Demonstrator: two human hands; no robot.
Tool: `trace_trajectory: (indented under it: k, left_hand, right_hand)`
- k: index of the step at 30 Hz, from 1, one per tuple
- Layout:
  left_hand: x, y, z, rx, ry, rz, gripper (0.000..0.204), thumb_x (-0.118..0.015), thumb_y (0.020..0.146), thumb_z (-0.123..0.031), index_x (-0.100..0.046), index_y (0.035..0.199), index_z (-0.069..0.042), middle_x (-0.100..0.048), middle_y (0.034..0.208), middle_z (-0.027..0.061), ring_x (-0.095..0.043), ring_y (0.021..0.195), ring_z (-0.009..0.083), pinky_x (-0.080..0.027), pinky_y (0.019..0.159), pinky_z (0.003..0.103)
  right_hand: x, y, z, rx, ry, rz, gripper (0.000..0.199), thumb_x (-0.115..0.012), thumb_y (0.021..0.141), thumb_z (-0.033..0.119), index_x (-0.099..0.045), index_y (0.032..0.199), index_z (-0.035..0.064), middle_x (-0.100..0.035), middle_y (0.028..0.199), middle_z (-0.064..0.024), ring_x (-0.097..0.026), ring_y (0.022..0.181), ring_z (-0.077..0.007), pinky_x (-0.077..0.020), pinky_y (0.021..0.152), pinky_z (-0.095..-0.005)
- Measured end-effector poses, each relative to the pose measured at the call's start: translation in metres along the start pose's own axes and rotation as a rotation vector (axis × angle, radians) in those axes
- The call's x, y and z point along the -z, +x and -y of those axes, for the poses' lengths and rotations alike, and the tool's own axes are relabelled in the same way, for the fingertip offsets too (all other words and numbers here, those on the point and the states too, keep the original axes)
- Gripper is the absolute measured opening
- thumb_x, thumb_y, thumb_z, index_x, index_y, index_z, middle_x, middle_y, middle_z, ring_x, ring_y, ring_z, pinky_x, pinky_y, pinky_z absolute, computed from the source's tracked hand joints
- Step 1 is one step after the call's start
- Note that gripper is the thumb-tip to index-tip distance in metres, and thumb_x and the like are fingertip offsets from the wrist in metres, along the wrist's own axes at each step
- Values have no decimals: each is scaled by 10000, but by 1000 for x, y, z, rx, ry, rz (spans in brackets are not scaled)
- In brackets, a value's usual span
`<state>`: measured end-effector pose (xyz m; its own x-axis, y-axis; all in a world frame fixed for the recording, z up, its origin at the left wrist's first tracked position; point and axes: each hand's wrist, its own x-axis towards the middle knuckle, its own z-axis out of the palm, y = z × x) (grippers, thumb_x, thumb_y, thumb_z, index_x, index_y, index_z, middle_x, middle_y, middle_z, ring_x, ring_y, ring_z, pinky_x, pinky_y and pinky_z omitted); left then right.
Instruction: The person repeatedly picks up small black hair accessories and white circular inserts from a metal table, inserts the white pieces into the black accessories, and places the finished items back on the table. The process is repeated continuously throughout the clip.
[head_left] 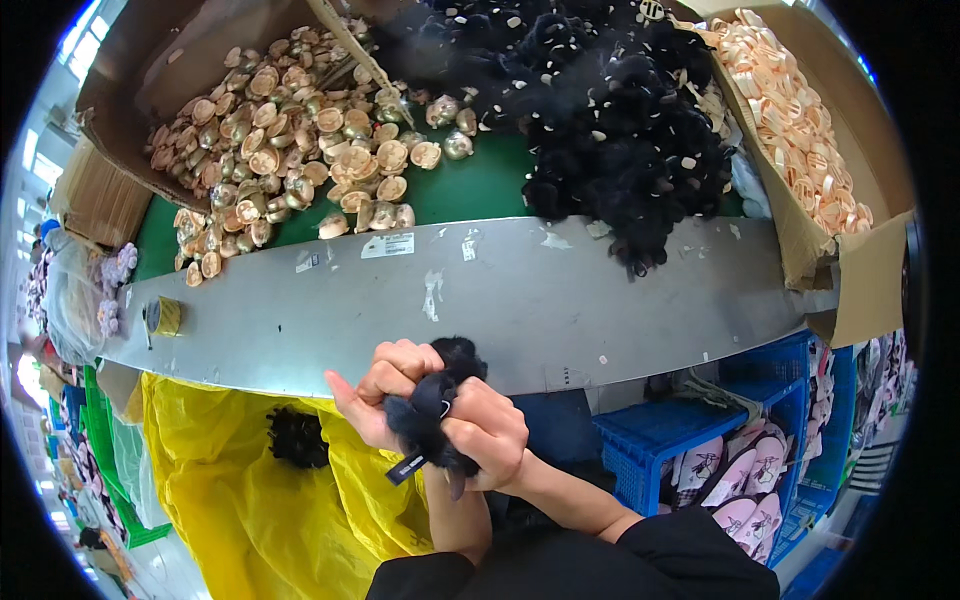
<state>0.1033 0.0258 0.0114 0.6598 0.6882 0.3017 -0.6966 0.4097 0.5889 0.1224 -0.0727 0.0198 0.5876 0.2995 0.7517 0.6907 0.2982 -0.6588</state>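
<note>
Plush toy point(432, 402): between both hands' fingers; likely light, soft, hard to break.
Left hand point(378, 392): fingers curled on fur, one digit out.
Right hand point(488, 430): fingers closed tight round it.
Hold: thick body, better than the tag point(405, 468).
Table point(520, 300) edge: by the fingertips.
Room: ahead of fingers; yellow bag point(235, 500) lower left, blue crate point(632, 450) right.

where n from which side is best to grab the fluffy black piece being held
Probably the bulky middle of the fluffy black piece, from left and right at once, as the left grip and right grip have it: the body looks soft and thick there, while the tag at its lower left looks thin.
</note>
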Motion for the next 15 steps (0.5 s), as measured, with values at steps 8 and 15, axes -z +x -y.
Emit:
trace_trajectory:
  k: [8, 15]
  left_hand:
    - [-16, 7, -9, 40, 174, -95, 663, -190, 1053, -483, -349, 577, -49, -395, 652, 67, -392, 641, 203, -368, 676, 331]
    - [-15, 3, -24, -52, 389, 194, 650, -206, 1033, -512, -445, 663, -35, -485, 713, 81, -434, 693, 218, -372, 701, 356]
  right_hand:
    - [32, 26, -25, 151, -4, 391, 378, -746, 653, 8, -558, 981, 8, -558, 872, -131, -584, 819, -341, -528, 756, -400]
    - [18, 16, -15, 278, -16, 289, 248, -669, 601, 98, -472, 731, 25, -401, 676, -75, -467, 554, -241, -403, 489, -341]
